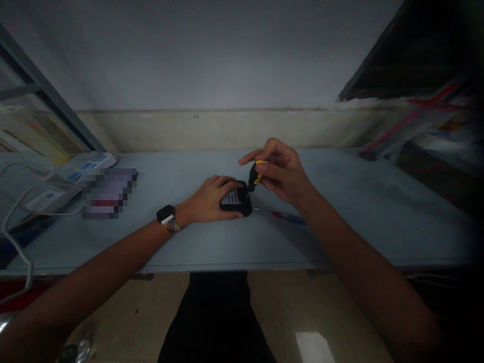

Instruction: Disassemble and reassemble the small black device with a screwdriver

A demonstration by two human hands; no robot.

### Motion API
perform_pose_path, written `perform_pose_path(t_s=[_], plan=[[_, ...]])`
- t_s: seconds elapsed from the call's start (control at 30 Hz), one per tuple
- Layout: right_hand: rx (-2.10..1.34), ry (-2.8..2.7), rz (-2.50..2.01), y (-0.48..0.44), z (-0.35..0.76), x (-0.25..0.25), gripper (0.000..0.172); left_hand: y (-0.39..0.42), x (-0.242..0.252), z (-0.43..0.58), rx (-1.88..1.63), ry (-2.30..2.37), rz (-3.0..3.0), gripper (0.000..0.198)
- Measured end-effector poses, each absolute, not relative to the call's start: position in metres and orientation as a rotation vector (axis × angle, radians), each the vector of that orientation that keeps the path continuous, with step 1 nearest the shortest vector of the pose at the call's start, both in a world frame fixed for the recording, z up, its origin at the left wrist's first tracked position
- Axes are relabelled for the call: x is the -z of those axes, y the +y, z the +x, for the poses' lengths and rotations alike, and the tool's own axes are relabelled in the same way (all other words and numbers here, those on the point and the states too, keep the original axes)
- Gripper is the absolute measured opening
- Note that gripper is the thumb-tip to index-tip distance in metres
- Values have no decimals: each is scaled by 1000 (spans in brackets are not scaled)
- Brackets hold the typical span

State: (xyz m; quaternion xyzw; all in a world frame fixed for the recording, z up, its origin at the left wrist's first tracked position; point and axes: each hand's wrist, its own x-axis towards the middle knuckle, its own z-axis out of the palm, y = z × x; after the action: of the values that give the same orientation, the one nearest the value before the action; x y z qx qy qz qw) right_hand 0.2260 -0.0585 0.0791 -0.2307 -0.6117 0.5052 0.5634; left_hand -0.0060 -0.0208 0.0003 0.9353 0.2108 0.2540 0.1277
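Observation:
On the desk lies a small black rounded device [246,205], its pale printed label facing up. My left hand [212,199] is wrapped over its left side and pins it to the surface. Between the thumb and fingers of my right hand [282,174] is a stubby black-and-yellow screwdriver [253,176]. It tilts, with its shaft pointing down at the device's right part; whether the tip sits in a screw is too small to tell. A second screwdriver [282,215], slim with a red and blue handle, rests just right of the device, partly hidden by my right forearm.
At the left are a white power strip [91,166], a white cable [18,247] and a blurred-out flat object [109,191]. A metal frame [53,101] rises there. Red-edged items [412,118] stand far right. The desk's front edge [227,267] is near my legs.

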Motion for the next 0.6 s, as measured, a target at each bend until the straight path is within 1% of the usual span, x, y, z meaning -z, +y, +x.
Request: perform_pose_path(t_s=[0.07,0.27,0.4,0.5,0.6], plan=[[-1215,-1436,-543,-59,226,-81,41,-21,0,-6,-740,619,2718,84],[-1305,-1429,-531,-57,229,-76,33,-21,1,-6,-744,614,2735,85],[-1208,-1449,-573,-57,229,-76,31,-21,1,-6,-741,620,2738,84],[-1163,-1438,-593,-59,226,-79,38,-21,1,-7,-742,626,2733,86],[-1213,-1420,-608,-60,225,-82,45,-21,1,-7,-742,631,2726,86]])
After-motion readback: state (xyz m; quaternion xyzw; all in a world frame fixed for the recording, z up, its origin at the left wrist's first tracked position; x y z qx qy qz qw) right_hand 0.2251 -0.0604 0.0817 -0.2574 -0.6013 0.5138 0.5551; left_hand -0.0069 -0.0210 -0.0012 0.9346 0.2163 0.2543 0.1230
